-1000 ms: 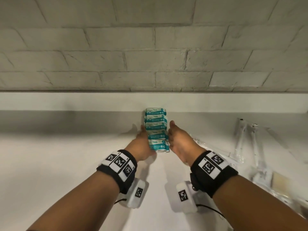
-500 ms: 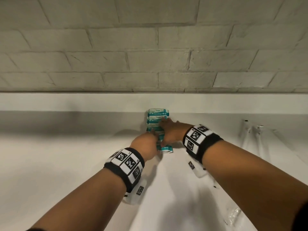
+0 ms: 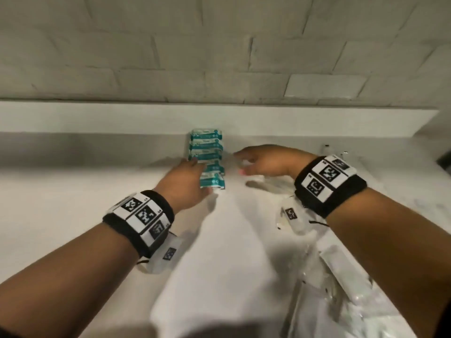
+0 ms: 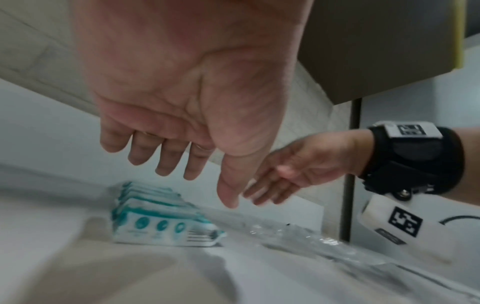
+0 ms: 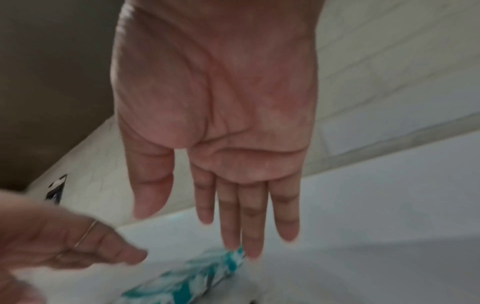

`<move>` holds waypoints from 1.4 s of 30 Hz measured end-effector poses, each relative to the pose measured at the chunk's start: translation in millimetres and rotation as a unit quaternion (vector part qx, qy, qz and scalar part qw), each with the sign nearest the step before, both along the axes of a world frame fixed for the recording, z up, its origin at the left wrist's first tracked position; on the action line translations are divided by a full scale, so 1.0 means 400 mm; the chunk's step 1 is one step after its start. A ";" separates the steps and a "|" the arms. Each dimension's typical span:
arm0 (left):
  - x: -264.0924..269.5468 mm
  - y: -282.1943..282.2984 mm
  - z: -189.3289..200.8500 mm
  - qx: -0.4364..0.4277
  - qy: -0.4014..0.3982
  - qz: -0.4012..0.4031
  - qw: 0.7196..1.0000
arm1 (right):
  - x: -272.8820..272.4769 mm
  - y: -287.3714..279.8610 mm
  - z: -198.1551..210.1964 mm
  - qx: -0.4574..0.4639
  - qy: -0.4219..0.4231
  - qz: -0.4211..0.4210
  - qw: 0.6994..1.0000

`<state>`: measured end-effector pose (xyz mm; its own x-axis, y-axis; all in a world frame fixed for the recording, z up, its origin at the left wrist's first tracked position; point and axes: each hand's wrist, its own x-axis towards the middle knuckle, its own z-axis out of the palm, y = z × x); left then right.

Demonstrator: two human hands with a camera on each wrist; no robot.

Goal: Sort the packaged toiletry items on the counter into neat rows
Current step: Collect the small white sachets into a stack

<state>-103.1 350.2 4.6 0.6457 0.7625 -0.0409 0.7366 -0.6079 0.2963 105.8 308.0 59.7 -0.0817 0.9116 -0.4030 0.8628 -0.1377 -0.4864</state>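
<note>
Several teal-and-white packets [image 3: 207, 156] lie in one overlapping row on the white counter [image 3: 73, 196], running from the back ledge toward me; the row also shows in the left wrist view [image 4: 161, 224] and the right wrist view [image 5: 189, 281]. My left hand [image 3: 192, 176] hovers at the row's left near end with straight fingers and an empty palm [image 4: 187, 160]. My right hand [image 3: 251, 159] floats just right of the row, fingers straight, palm down, holding nothing [image 5: 233, 226]. Neither hand clearly touches the packets.
Clear plastic-wrapped items [image 3: 341, 276] lie scattered on the right side of the counter, under my right forearm. A raised white ledge [image 3: 97, 118] and a brick wall [image 3: 219, 57] close the back. A dark cabinet [image 4: 376, 51] hangs above on the right.
My right hand has drawn back off the packet row and moved to the right. My left hand has stayed at the row's left side. The camera has shifted closer.
</note>
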 end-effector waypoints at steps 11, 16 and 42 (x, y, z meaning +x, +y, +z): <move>0.142 -0.286 0.036 -0.063 0.083 -0.088 0.991 | 0.321 -0.504 0.041 -0.046 -0.131 -0.133 0.981; 0.266 -0.403 0.039 -0.063 0.064 -0.188 0.978 | 0.359 -0.656 -0.008 -0.094 -0.152 -0.113 0.977; 0.437 -0.560 -0.034 -0.036 0.190 0.031 0.981 | 0.395 -0.603 -0.135 0.092 -0.263 0.185 0.942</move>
